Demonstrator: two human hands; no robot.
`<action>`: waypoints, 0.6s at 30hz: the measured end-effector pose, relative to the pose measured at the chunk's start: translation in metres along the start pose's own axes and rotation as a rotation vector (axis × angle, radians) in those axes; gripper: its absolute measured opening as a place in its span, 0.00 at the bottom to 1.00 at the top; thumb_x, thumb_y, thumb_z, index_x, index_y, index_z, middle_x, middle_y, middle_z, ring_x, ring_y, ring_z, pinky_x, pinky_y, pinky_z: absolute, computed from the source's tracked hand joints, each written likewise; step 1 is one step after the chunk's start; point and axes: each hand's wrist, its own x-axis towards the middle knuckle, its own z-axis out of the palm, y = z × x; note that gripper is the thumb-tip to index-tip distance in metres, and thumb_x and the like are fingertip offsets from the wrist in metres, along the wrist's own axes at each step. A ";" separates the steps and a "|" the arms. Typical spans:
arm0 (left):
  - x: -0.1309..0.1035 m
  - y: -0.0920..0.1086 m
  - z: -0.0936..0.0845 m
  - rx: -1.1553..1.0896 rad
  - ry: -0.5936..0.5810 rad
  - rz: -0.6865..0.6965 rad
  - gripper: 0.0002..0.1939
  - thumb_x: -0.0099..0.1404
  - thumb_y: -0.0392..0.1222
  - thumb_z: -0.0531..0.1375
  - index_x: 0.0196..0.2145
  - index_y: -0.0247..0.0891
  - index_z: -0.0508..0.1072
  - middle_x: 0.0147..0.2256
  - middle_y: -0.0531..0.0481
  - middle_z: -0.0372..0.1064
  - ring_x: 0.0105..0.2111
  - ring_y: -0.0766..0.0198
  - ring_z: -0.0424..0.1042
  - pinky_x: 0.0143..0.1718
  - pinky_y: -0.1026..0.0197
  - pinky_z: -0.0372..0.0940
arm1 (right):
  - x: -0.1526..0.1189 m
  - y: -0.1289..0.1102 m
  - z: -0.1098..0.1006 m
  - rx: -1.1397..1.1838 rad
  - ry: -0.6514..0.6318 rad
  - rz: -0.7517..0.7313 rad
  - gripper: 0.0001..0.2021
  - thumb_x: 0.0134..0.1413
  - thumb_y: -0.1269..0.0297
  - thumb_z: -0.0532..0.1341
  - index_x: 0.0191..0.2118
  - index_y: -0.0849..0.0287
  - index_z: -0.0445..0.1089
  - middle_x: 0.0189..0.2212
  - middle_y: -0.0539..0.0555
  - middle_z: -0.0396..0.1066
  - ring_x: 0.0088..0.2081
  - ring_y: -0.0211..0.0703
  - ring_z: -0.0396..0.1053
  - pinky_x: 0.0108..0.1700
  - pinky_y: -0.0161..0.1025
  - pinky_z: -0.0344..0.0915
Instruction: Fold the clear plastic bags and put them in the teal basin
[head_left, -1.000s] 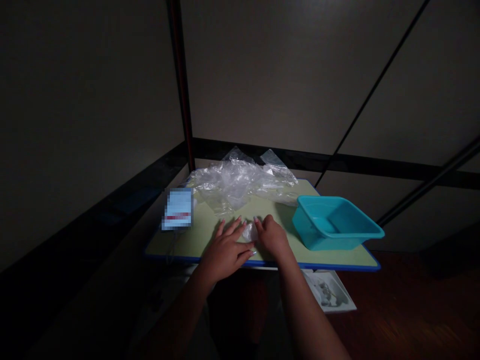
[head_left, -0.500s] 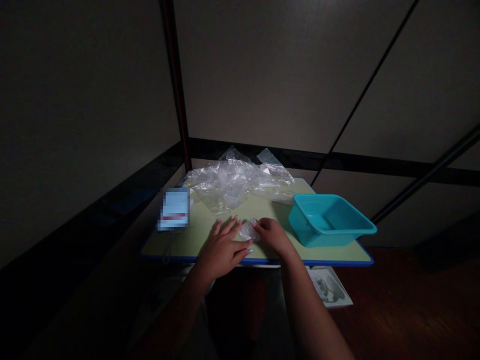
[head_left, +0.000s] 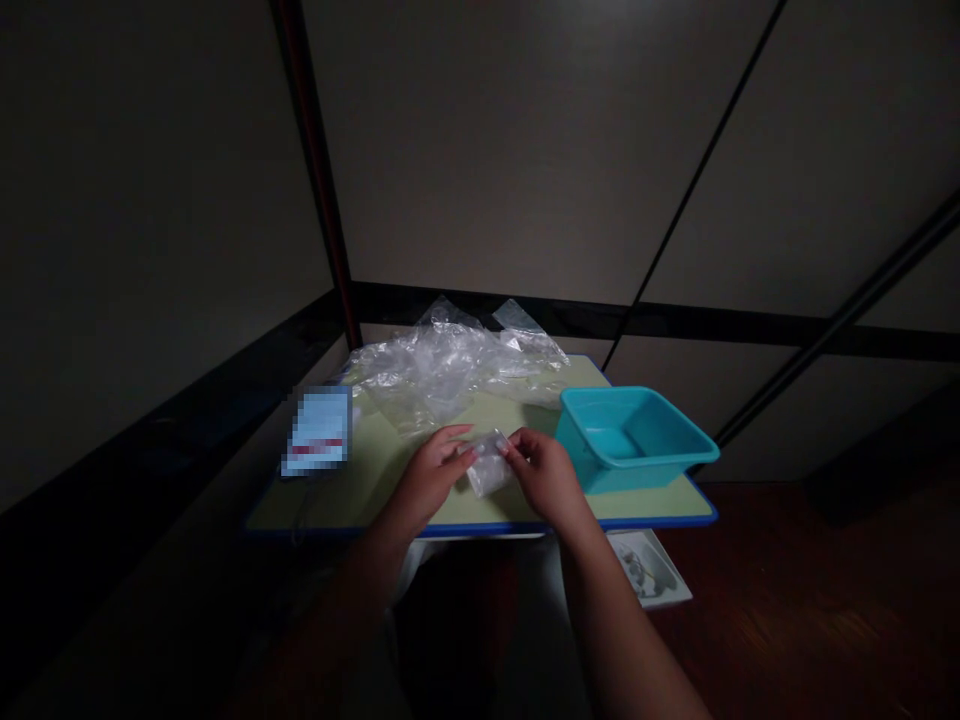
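A small folded clear plastic bag [head_left: 489, 472] is held between my two hands, over the near part of the pale yellow table [head_left: 360, 492]. My left hand [head_left: 431, 475] pinches its left edge, thumb on top and fingers behind. On the opposite side, my right hand [head_left: 544, 474] grips the upper right corner between thumb and fingers. Behind my hands lies a loose heap of crumpled clear plastic bags [head_left: 450, 365].
To the right, a turquoise plastic basin [head_left: 637, 475] stands on the table. A blurred-out light blue item [head_left: 321, 430] is at the left edge. Below the table at right, a white drawer or tray [head_left: 651, 570] holds objects I cannot make out. Walls enclose the back and left.
The small folded bag has come up off the tabletop. My left hand has gone from lying spread beside it to gripping its edge. The view has shifted slightly to the right.
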 end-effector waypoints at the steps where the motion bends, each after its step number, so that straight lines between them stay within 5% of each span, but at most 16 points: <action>1: 0.002 0.005 0.006 -0.065 -0.018 -0.058 0.25 0.54 0.49 0.64 0.46 0.32 0.69 0.39 0.42 0.74 0.39 0.56 0.73 0.41 0.58 0.65 | -0.001 -0.002 -0.006 0.023 0.019 -0.006 0.11 0.54 0.59 0.56 0.25 0.59 0.66 0.21 0.49 0.67 0.24 0.37 0.62 0.26 0.32 0.55; 7: 0.012 0.035 0.043 -0.269 -0.127 -0.193 0.21 0.46 0.49 0.69 0.33 0.29 0.75 0.31 0.42 0.75 0.32 0.58 0.74 0.39 0.57 0.65 | -0.002 -0.003 -0.043 0.155 0.122 -0.018 0.12 0.54 0.56 0.57 0.29 0.60 0.67 0.23 0.51 0.67 0.26 0.38 0.63 0.26 0.32 0.57; 13: 0.029 0.050 0.076 -0.262 -0.129 -0.157 0.22 0.42 0.50 0.71 0.29 0.30 0.76 0.28 0.44 0.75 0.29 0.59 0.73 0.37 0.58 0.65 | 0.002 -0.002 -0.089 0.220 0.122 -0.098 0.23 0.53 0.58 0.59 0.54 0.56 0.60 0.25 0.47 0.66 0.26 0.37 0.63 0.28 0.33 0.60; 18: 0.043 0.050 0.095 -0.261 -0.187 -0.141 0.21 0.43 0.51 0.70 0.30 0.31 0.76 0.27 0.45 0.75 0.31 0.59 0.74 0.37 0.57 0.66 | 0.019 0.013 -0.122 0.204 -0.052 -0.176 0.13 0.51 0.56 0.62 0.39 0.58 0.72 0.33 0.53 0.72 0.34 0.41 0.68 0.36 0.38 0.65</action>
